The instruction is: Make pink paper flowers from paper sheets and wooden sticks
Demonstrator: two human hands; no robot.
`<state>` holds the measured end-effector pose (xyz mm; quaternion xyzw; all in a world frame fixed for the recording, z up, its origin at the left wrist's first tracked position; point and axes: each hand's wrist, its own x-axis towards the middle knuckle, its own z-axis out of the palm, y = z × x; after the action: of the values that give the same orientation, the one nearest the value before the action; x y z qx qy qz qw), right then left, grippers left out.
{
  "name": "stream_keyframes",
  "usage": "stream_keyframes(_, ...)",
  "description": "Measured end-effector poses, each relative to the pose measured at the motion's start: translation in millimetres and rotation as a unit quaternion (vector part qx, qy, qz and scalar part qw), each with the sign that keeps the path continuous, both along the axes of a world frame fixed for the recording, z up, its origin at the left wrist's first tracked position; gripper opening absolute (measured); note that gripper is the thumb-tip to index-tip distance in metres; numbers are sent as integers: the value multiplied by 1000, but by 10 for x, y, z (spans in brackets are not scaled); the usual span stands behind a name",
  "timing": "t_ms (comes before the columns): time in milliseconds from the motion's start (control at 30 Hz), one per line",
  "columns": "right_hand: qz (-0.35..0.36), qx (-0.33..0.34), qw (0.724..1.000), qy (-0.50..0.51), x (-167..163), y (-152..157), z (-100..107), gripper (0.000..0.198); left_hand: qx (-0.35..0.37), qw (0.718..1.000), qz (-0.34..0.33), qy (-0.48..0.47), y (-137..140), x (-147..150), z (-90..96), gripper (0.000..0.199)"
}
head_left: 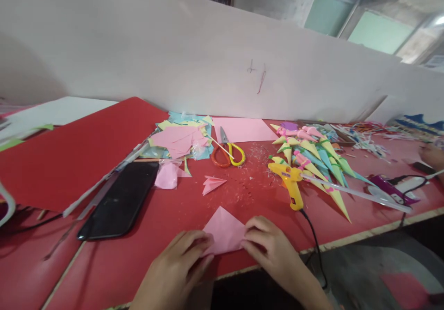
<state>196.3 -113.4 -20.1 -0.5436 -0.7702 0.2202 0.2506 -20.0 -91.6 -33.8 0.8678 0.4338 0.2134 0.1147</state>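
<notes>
A pink paper piece (225, 230) with a pointed top lies at the table's front edge, between my two hands. My left hand (185, 254) pinches its left corner between thumb and fingers. On the opposite side, my right hand (265, 240) has its fingers closed on the right corner. Just beyond the sheet rests a small folded pink paper (213, 185) with pleated layers. Farther back are scissors (229, 155) with one orange and one yellow handle, a thin white stick lying across them.
A yellow glue gun (289, 185) with a long clear glue stick lies right, beside a pile of coloured paper cones (312, 153). A black phone (120, 201), red sheet (86, 148) and paper scraps (176, 139) lie left. Another person's hand (432, 155) shows far right.
</notes>
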Motion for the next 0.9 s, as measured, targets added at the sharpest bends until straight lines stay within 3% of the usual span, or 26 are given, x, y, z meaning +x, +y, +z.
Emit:
stream_keyframes(167, -72, 27, 997, -19, -94, 65, -113, 23, 55, 997, 52, 4, 4, 40, 21, 46)
stream_keyframes(267, -109, 50, 991, -51, -135, 87, -166, 23, 83, 993, 73, 48, -12, 47, 3, 47)
stream_keyframes(467, -128, 94, 982, -103, -181, 120, -175, 24, -43, 976, 171, 129, -33, 94, 77, 29)
stream_keyframes(633, -137, 111, 978, -111, -193, 142, -171, 24, -124, 960, 165, 186, 11, 124, 185, 27)
stream_keyframes(900, -148, 127, 973, -122, -203, 156, -215, 26, -142, 951, 149, 231, 47, 154, 229, 28)
